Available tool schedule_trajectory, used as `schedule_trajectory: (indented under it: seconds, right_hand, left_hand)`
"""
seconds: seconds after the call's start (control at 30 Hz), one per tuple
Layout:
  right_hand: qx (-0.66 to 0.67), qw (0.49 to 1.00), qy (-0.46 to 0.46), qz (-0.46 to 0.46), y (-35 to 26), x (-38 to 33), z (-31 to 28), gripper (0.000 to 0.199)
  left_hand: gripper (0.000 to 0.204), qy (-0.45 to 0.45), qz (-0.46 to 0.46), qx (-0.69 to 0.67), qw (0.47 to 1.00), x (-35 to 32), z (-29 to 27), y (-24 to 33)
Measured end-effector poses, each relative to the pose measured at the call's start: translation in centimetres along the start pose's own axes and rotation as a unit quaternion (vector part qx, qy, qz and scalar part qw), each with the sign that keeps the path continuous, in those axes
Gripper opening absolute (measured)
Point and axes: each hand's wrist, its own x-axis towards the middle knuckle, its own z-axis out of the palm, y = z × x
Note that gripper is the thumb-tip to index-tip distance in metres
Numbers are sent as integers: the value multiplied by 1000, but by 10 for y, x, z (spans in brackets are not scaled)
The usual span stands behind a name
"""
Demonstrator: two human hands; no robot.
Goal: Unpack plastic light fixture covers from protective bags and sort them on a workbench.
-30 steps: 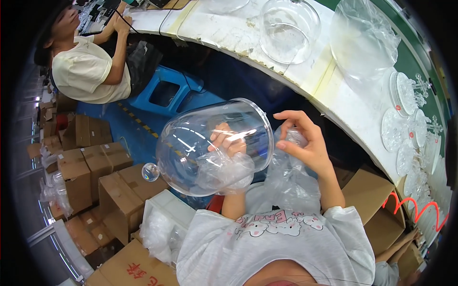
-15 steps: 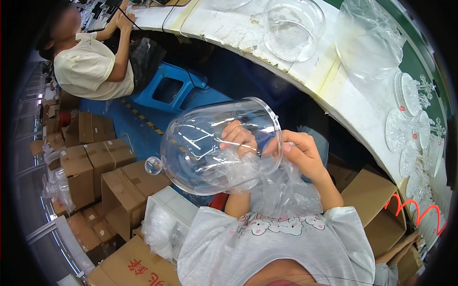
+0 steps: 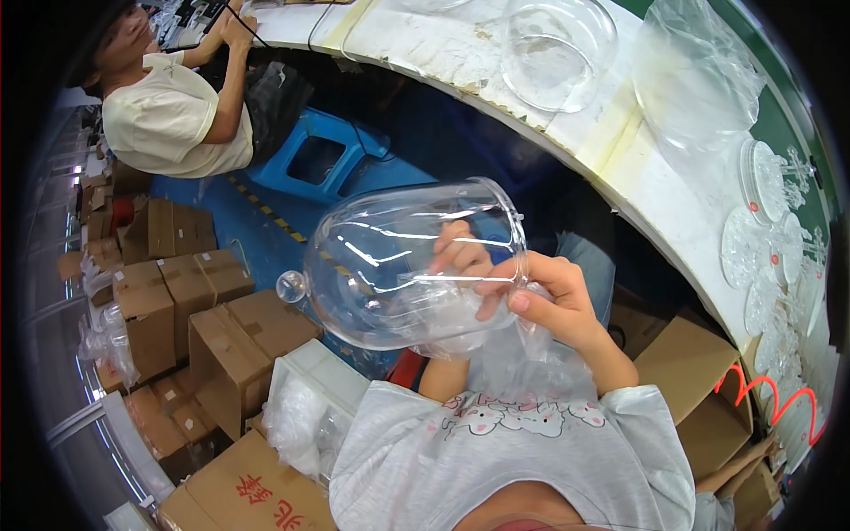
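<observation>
A clear dome cover (image 3: 381,274) with a round knob (image 3: 291,286) lies on its side in the air before my chest, its open rim facing right. My right hand (image 3: 560,303) pinches that rim between thumb and fingers. Seen through the clear wall, my left hand (image 3: 462,252) has its fingers curled at a crumpled clear plastic bag (image 3: 456,311). The bag spreads under the dome and hangs down in front of my shirt. Reflections on the dome partly hide the left fingers.
A white curved workbench (image 3: 567,146) holds a clear bowl-shaped piece (image 3: 560,53), a plastic bag (image 3: 695,75) and stacked clear parts (image 3: 766,181). Cardboard boxes (image 3: 217,354) and a white bin (image 3: 332,376) stand at left. A co-worker (image 3: 173,124) is near a blue stool (image 3: 319,159).
The dome has shifted slightly right and tilted a little. My left fingers have moved a bit right behind it. My right fingers reach further over the rim.
</observation>
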Motion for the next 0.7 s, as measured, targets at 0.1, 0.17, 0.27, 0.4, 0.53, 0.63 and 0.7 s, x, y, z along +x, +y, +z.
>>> schedule_trajectory:
  seconds: [0.1,0.17,0.27,0.4,0.53,0.63,0.7]
  right_hand:
    - [26,999,47,-1,1,-10,-1,28]
    - [10,995,91,-31,6,-18,-3,20]
    - [-3,989,121,-83,9,-24,-3,20]
    - [4,986,129,-108,6,-31,0,20]
    - [-23,986,111,-121,4,-37,-8,21]
    - [-34,986,102,-130,3,-36,-6,22]
    - [-65,979,119,-149,1,-36,-6,23]
  left_hand:
    - [22,335,3,450,828,5,17,-9]
    - [23,414,133,688,581,1,24,-5]
    - [20,252,366,876,187,-21,48,39]
    - [11,84,494,858,112,-20,116,-34]
    - [26,-103,282,954,-12,1,127,-56]
    - [41,-96,168,979,-67,7,133,-59]
    - [48,-95,152,981,-81,11,134,-61]
